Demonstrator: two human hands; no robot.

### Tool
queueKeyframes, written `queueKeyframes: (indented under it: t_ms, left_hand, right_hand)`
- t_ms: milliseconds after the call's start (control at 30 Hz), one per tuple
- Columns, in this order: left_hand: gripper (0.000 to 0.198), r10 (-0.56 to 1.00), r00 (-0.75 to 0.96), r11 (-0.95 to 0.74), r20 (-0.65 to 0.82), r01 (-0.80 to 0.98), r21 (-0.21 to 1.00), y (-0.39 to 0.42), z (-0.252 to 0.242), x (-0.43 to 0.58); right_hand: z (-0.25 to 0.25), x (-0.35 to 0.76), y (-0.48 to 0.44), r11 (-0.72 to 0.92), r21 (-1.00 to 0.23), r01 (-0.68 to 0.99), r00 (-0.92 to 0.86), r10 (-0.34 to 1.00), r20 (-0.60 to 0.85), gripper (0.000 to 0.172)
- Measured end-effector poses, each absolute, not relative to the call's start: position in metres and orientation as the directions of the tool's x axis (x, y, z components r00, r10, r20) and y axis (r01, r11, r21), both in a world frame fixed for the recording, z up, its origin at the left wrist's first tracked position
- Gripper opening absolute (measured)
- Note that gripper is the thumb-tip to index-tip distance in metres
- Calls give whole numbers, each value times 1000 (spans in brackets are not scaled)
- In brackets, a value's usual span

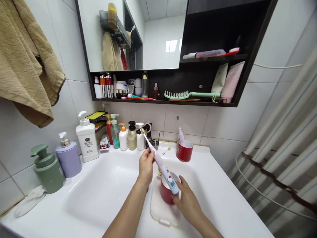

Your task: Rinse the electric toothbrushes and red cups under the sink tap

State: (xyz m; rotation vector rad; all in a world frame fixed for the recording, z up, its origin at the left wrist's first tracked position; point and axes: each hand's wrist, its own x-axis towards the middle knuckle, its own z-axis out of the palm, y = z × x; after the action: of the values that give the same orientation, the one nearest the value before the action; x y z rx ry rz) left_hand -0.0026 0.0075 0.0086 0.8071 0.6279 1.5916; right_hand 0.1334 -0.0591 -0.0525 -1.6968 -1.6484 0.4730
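Over the white sink (104,191), both of my hands hold a pale pink and blue electric toothbrush (162,168). My left hand (146,165) pinches its thin neck below the brush head. My right hand (187,200) grips the handle's lower end. Just under the toothbrush stands a red cup (166,195) on a white tray (158,211). A second red cup (184,151) with a toothbrush in it stands behind, near the wall.
Pump bottles line the back left of the basin: green (47,168), lavender (68,157), white (86,138), and several smaller ones. A tan towel (27,62) hangs at left. A dark shelf (163,100) with toiletries and a green comb is above. Pipes run at right.
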Motion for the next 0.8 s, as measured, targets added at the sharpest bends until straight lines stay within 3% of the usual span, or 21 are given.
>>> queueKeyframes:
  t_ms: [133, 200, 267, 367, 500, 700, 800]
  left_hand:
    - [21, 986, 110, -24, 122, -637, 770, -1, 3, 5]
    - [22, 977, 188, 38, 104, -627, 778, -6, 1, 12]
    - [22, 967, 241, 88, 78, -608, 789, -9, -2, 18]
    - [22, 979, 203, 110, 20, -606, 788, -9, -5, 21]
    - [18, 991, 124, 115, -45, -635, 764, -3, -9, 19]
    - [16, 992, 103, 129, -79, -701, 701, 0, -11, 21]
    - [15, 995, 90, 102, -54, -715, 692, 1, -11, 21]
  right_hand:
    - [-29, 141, -67, 76, -901, 428, 161, 974, 159, 27]
    - [-19, 135, -72, 48, -967, 251, 69, 995, 67, 33]
    - [-17, 127, -77, 43, -984, 175, -68, 997, 32, 34]
    - [-22, 118, -81, -15, -982, 187, -137, 990, -42, 30]
    - [-27, 115, -85, -65, -952, 300, -53, 995, -85, 26]
    - [-28, 108, -87, -162, -984, 77, -209, 962, -175, 29]
    - [-31, 106, -87, -81, -965, 250, -96, 989, -108, 32]
